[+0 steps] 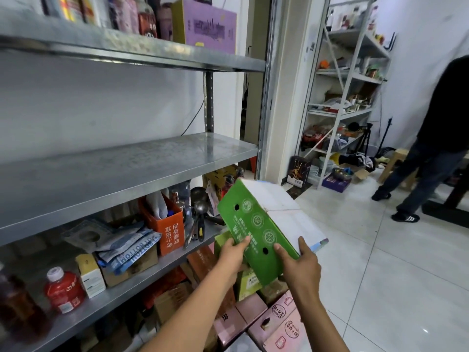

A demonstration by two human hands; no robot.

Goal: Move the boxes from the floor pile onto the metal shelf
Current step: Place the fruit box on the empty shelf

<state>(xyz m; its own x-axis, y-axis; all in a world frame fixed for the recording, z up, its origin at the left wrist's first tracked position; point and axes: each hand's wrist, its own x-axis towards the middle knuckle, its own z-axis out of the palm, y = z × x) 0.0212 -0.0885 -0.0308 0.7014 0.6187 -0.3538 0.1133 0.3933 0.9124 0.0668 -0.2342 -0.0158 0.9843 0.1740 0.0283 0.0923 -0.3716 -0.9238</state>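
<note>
The person holds a green box (256, 229) with a white top in both hands, tilted, in the air above the floor pile (256, 311) and just in front of the metal shelf (127, 168). The left hand (232, 254) grips the box's near left corner, thumb lying on the green printed side and fingers curled beneath it. The right hand (299, 262) grips the near right corner, thumb on the green side and index finger stretched up along the white top. The box's far end points toward the shelf's right upright. The pile beneath holds pink boxes (276, 318), a yellow-green box (247, 282) and brown and orange cartons, packed close against the shelf's foot. The middle level of the shelf shows bare metal. The level under it carries an orange carton (166, 227) with white lettering, blue-and-white pouches (127, 247), metal ladles (199, 209), a small white-and-yellow box (90, 274) and a red bottle (63, 290) with a white cap. The top level bears a purple box (208, 26) among packets and bottles. Farther right stands a second, white shelving unit (347, 97) crowded with goods, and another person (436, 138) in dark clothes stands on the tiled floor (380, 275) at the right edge.
</note>
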